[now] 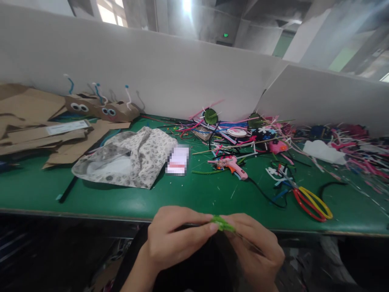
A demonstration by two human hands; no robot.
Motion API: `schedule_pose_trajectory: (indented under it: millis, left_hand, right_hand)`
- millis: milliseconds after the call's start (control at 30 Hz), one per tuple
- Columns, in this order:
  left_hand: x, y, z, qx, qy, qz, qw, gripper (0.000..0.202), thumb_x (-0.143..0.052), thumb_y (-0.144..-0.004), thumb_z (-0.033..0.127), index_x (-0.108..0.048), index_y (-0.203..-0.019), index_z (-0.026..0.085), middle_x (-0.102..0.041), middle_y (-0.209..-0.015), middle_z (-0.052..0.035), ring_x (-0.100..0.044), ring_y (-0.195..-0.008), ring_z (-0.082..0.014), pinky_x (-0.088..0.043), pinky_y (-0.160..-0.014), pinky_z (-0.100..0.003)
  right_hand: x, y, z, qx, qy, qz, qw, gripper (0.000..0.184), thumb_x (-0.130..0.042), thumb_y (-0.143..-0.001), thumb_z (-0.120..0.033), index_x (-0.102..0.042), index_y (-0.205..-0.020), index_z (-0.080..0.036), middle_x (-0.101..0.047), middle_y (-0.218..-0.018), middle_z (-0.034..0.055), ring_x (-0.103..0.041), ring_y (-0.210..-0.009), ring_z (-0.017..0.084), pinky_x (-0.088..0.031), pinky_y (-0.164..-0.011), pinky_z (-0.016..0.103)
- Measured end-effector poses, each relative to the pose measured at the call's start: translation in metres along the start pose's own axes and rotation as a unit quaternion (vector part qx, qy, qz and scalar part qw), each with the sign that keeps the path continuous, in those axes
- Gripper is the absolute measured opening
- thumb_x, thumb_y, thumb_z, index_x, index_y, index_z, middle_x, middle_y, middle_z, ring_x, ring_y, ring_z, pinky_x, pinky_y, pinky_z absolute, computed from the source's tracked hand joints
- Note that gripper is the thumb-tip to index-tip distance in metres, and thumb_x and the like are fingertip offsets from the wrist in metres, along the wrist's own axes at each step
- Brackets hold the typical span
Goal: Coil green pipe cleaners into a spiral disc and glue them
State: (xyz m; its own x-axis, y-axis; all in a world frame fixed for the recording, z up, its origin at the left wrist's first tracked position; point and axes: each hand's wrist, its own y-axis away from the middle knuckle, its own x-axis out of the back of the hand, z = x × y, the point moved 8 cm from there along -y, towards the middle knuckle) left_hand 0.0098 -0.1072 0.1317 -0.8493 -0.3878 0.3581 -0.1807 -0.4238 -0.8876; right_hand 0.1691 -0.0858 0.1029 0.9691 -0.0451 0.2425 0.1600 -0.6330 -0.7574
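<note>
Between my two hands, just in front of the table's near edge, is a small bright green piece (223,224) that looks like bent pipe cleaner. My left hand (179,235) pinches its left end between thumb and fingertips. From the other side, my right hand (255,243) grips the right end, and a thin strand runs along its fingers. The fingers cover much of the piece, so its full shape is hidden. Farther off on the table lie a pink glue gun (232,165) and scissors (313,202) with red and yellow handles.
A green table (121,200) spans the view, backed by a white partition (136,69). A patterned cloth bag (130,158) lies left of a blurred-out rectangle (178,160). Cardboard (73,146) is piled at left. Many coloured pipe cleaners (358,158) are heaped at right.
</note>
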Motion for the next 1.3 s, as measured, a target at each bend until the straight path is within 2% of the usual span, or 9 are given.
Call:
schedule_pose_trajectory:
  millis: [133,200,333,467,633,867,1033,1200,1300]
  left_hand:
    - [0.006,-0.003,0.011,0.012,-0.017,-0.036,0.999,0.006,-0.066,-0.085,0.018,-0.071,-0.085,0.021,-0.076,-0.077,0.0004,-0.07,-0.061,-0.0089,-0.053,-0.059,-0.016]
    - [0.008,-0.001,0.016,0.001,-0.017,-0.062,0.998,0.01,-0.062,-0.088,0.017,-0.071,-0.09,0.02,-0.076,-0.082,-0.0003,-0.071,-0.069,-0.01,-0.054,-0.063,-0.017]
    - [0.009,0.002,0.028,-0.069,-0.053,-0.111,0.99,0.022,-0.048,-0.094,0.014,-0.07,-0.098,0.015,-0.076,-0.088,-0.0046,-0.071,-0.075,-0.0135,-0.056,-0.063,-0.021]
    - [-0.005,0.001,0.033,-0.132,-0.121,-0.195,0.964,0.029,-0.04,-0.093,0.009,-0.07,-0.096,0.009,-0.075,-0.086,-0.0095,-0.07,-0.073,-0.0159,-0.058,-0.065,-0.024]
    - [-0.02,0.004,0.035,-0.199,-0.19,-0.241,0.931,0.029,-0.041,-0.09,0.009,-0.07,-0.089,0.008,-0.072,-0.079,-0.0108,-0.067,-0.066,-0.0182,-0.057,-0.062,-0.029]
    - [-0.03,0.007,0.032,-0.21,-0.226,-0.281,0.909,0.027,-0.041,-0.089,0.011,-0.067,-0.087,0.008,-0.069,-0.079,-0.0108,-0.065,-0.068,-0.0185,-0.056,-0.064,-0.031]
    - [-0.034,0.012,0.031,-0.218,-0.227,-0.288,0.904,0.028,-0.039,-0.09,0.011,-0.066,-0.084,0.01,-0.069,-0.08,-0.0117,-0.065,-0.068,-0.0188,-0.055,-0.063,-0.032]
    - [-0.035,0.015,0.028,-0.213,-0.229,-0.283,0.907,0.022,-0.046,-0.088,0.015,-0.066,-0.088,0.008,-0.069,-0.082,-0.0118,-0.066,-0.071,-0.0195,-0.055,-0.062,-0.031]
    - [-0.036,0.015,0.028,-0.224,-0.237,-0.287,0.901,0.022,-0.047,-0.087,0.015,-0.067,-0.089,0.008,-0.069,-0.082,-0.0117,-0.067,-0.072,-0.0212,-0.055,-0.062,-0.031]
  right_hand:
    - [0.0,0.001,-0.005,-0.007,-0.043,-0.051,0.998,0.042,-0.065,-0.076,-0.002,-0.069,-0.107,-0.028,-0.075,-0.089,0.0042,-0.07,-0.08,0.021,-0.058,-0.064,0.032]
    - [0.001,0.0,-0.001,-0.043,-0.073,-0.096,0.992,0.034,-0.062,-0.079,-0.009,-0.07,-0.106,-0.028,-0.075,-0.091,0.0054,-0.07,-0.082,0.022,-0.058,-0.067,0.034]
    - [0.009,-0.015,0.015,-0.136,-0.12,-0.153,0.972,0.019,-0.056,-0.086,-0.021,-0.072,-0.095,-0.026,-0.074,-0.087,0.0045,-0.069,-0.082,0.021,-0.056,-0.071,0.033]
    - [0.007,-0.045,0.019,-0.168,-0.019,-0.225,0.96,0.016,-0.059,-0.086,-0.03,-0.071,-0.078,-0.022,-0.072,-0.081,0.0041,-0.067,-0.078,0.019,-0.054,-0.07,0.029]
    - [-0.019,-0.063,0.004,-0.102,0.132,-0.319,0.933,0.011,-0.069,-0.08,-0.036,-0.072,-0.081,-0.025,-0.071,-0.086,0.0017,-0.065,-0.083,0.017,-0.052,-0.076,0.028]
    - [-0.035,-0.054,0.01,-0.071,0.184,-0.328,0.924,0.01,-0.066,-0.082,-0.033,-0.072,-0.079,-0.025,-0.071,-0.088,0.0017,-0.063,-0.084,0.018,-0.051,-0.075,0.029]
    - [-0.041,-0.051,0.01,-0.063,0.225,-0.32,0.918,0.008,-0.061,-0.082,-0.018,-0.066,-0.076,-0.022,-0.069,-0.082,0.0029,-0.061,-0.08,0.018,-0.049,-0.074,0.031]
    - [-0.038,-0.053,0.025,-0.147,0.172,-0.316,0.921,0.013,-0.055,-0.088,-0.022,-0.058,-0.076,-0.022,-0.065,-0.081,0.0004,-0.059,-0.08,0.017,-0.045,-0.072,0.028]
    - [-0.037,-0.055,0.032,-0.17,0.157,-0.307,0.923,0.011,-0.06,-0.086,-0.029,-0.059,-0.077,-0.022,-0.065,-0.084,-0.0006,-0.059,-0.084,0.017,-0.044,-0.075,0.028]
